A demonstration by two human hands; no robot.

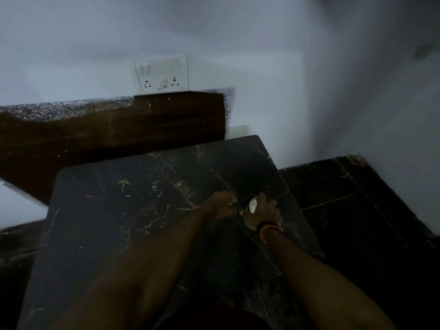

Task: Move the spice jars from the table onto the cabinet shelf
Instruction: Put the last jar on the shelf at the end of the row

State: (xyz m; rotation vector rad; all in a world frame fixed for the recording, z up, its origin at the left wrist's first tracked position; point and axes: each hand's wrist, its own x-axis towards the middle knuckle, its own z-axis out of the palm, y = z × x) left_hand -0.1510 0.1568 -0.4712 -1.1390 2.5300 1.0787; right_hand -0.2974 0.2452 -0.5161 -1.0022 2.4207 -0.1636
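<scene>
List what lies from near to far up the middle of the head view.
Forearms, left hand and right hand closed together around a small pale object, dark marble tabletop, wooden panel, wall switchboard.

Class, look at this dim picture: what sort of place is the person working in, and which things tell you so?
Probably a room in a home, perhaps a kitchen corner. A wall switchboard with sockets sits above a speckled stone counter, and a dark marble-patterned table stands against plain white walls.
</scene>
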